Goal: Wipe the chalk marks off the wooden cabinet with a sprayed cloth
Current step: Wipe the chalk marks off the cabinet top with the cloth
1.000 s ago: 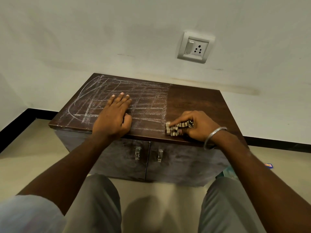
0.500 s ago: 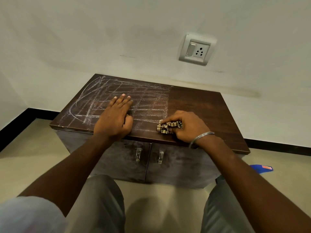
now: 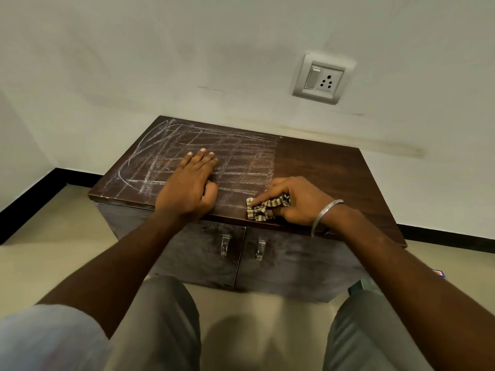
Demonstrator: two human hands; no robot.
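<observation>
A low dark wooden cabinet stands against the wall. White chalk marks, a rough grid and curves, cover the left and middle of its top; the right part is bare dark wood. My left hand rests flat on the chalked area, fingers straight. My right hand grips a crumpled checked cloth and presses it on the top near the front edge, at the right border of the chalk. A metal bangle sits on my right wrist.
Two small metal handles are on the cabinet doors below. A wall socket with switch is above the cabinet. My knees are in front of the cabinet on a beige floor. A small blue object lies on the floor at right.
My right hand has slid the cloth leftward along the front edge into the chalk border. My left hand has stayed in place.
</observation>
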